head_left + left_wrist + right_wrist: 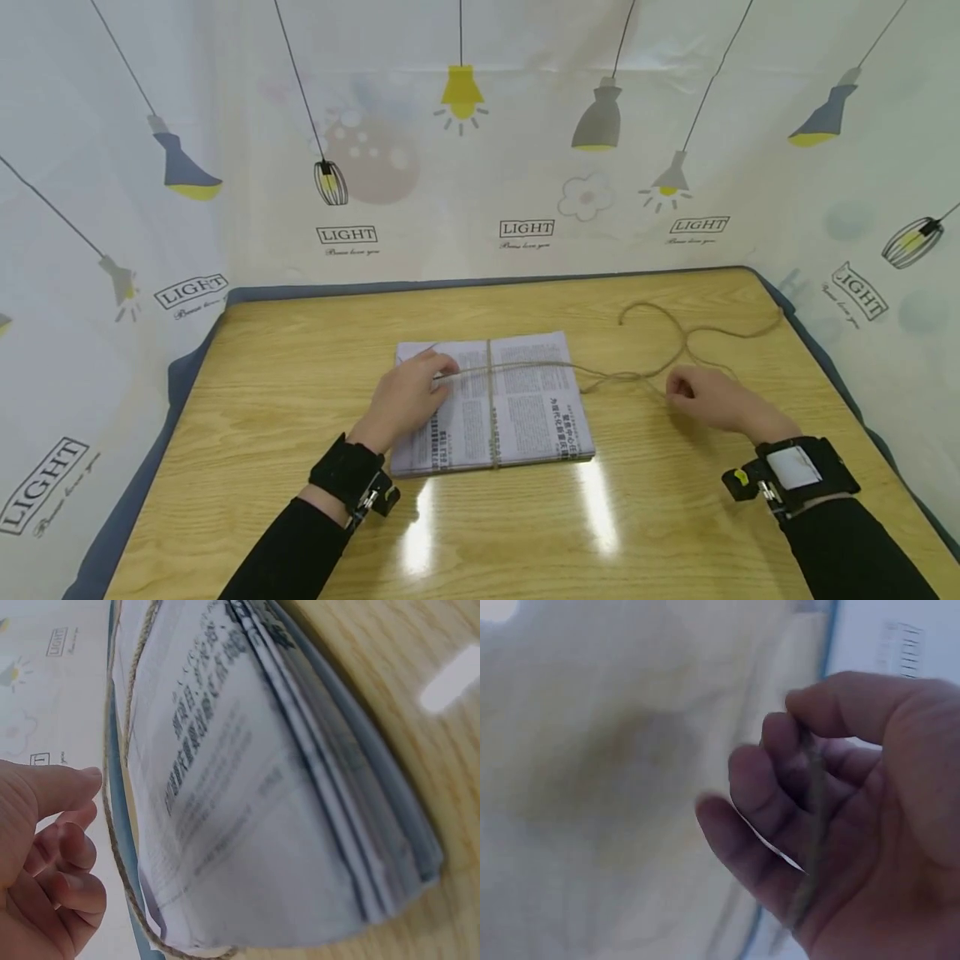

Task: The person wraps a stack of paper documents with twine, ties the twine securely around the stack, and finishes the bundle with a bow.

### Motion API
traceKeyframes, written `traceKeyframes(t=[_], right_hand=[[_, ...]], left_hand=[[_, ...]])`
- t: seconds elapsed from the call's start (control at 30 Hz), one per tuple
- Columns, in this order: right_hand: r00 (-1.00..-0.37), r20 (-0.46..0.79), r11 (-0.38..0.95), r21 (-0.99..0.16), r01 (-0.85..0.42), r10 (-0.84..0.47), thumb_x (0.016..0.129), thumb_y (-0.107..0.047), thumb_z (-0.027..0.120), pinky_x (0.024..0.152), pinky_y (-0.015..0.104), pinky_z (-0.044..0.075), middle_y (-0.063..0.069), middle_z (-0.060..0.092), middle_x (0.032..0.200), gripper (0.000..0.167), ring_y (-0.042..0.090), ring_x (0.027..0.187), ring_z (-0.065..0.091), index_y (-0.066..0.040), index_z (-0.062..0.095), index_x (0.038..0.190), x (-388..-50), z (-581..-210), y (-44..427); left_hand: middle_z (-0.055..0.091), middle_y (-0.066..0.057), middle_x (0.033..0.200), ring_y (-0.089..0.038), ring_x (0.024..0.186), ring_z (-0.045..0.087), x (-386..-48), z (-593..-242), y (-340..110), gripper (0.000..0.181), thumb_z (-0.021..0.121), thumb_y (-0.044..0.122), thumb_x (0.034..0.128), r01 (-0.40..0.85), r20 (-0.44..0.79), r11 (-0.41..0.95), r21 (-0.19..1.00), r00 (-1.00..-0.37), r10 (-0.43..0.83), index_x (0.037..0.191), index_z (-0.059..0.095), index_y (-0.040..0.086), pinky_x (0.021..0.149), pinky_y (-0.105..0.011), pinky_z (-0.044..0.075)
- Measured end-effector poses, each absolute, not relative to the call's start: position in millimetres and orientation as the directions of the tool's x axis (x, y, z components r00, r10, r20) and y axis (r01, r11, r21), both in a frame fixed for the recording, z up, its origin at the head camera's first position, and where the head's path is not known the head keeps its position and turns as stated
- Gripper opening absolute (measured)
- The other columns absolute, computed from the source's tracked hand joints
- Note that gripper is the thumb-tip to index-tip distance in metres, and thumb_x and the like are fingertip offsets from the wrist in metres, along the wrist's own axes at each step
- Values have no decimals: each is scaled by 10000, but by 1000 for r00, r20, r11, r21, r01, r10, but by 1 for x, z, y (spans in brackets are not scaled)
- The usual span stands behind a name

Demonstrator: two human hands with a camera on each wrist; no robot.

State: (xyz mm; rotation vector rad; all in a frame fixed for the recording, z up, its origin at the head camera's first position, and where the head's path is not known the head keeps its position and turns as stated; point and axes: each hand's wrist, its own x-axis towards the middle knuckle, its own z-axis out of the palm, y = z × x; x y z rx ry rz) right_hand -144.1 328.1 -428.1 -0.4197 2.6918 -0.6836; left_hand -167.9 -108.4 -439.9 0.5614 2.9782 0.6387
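A flat stack of folded newspapers (525, 425) lies on the table, with brown twine (491, 400) running over its top both lengthwise and across. My left hand (408, 396) is over the stack's left part. In the left wrist view its fingers are loosely bent, and the thumb tip is right beside the twine (112, 832), which bends round the stack's edge; whether they touch I cannot tell. To the right of the stack, my right hand (705, 396) pinches a piece of twine (817, 802) between thumb and forefinger, its length crossing the palm.
Loose twine (682, 333) lies in curves on the wooden table (300, 350) at the right rear, one end near the right edge. A light cloth (450, 242) printed with lamps stands round the back and sides. Each wrist wears a black strap (345, 471) with a small camera.
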Motion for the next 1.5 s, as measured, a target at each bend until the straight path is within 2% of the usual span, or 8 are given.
traceKeyframes(t=[0.13,0.3,0.43,0.6,0.77,0.9,1.27,1.5], right_hand=[[-881,-254,808,-552,-207,-399,996,-181,550,541,258,399,15,572,732,139,76,565,464,-55,604,1015,-141,-398,319],[-869,-227,803,-534,-267,-440,972,-258,603,552,250,371,-22,580,706,145,67,570,436,-116,619,945,-140,-368,296],[-866,-228,811,-512,-282,-445,948,-274,638,550,253,379,-43,608,721,143,92,590,466,-158,584,886,-139,-354,268],[-873,-159,796,-508,-328,-461,928,-247,669,529,246,386,-68,637,736,177,96,581,488,-161,542,838,-139,-342,233],[-869,-56,761,-514,-397,-491,920,-250,678,540,233,378,-78,609,739,159,80,572,458,-172,560,847,-139,-342,213],[-872,-20,743,-533,-405,-490,935,-261,660,567,236,395,-74,602,754,113,82,601,471,-179,595,890,-139,-345,216],[-906,24,786,-487,-379,-422,977,-275,595,565,237,378,-88,568,707,113,56,567,432,-227,676,914,-134,-339,255],[-879,13,775,-466,-427,-476,983,-319,574,583,245,399,-105,555,653,165,42,574,473,-247,705,915,-143,-341,229]], left_hand=[[660,49,1118,-109,827,615,-168,-436,-103,214,669,192,920,366,69,832,418,-925,373,1129,683,232,719,-302,509],[667,51,1147,-134,941,655,-166,-428,-83,229,646,216,940,460,126,754,468,-880,458,1168,668,228,794,-310,528],[673,62,1090,-66,784,598,-156,-412,-51,267,603,266,971,553,145,671,494,-814,563,1232,638,216,656,-217,471],[567,105,794,-27,586,441,-143,-395,-7,372,600,347,969,596,119,627,502,-765,633,1316,590,213,515,-165,338],[482,96,648,-31,514,381,-135,-391,19,158,546,364,994,609,160,623,490,-766,623,1002,640,237,472,-163,262],[462,104,598,-19,487,371,-135,-388,22,180,518,291,989,600,194,675,429,-791,580,832,590,240,451,-161,254],[549,87,619,-61,450,382,-158,-404,-13,181,542,283,971,365,135,789,494,-929,345,1018,702,214,419,-203,247],[499,73,623,-76,467,375,-154,-390,0,424,549,392,990,509,115,677,531,-835,537,1374,516,215,465,-199,253]])
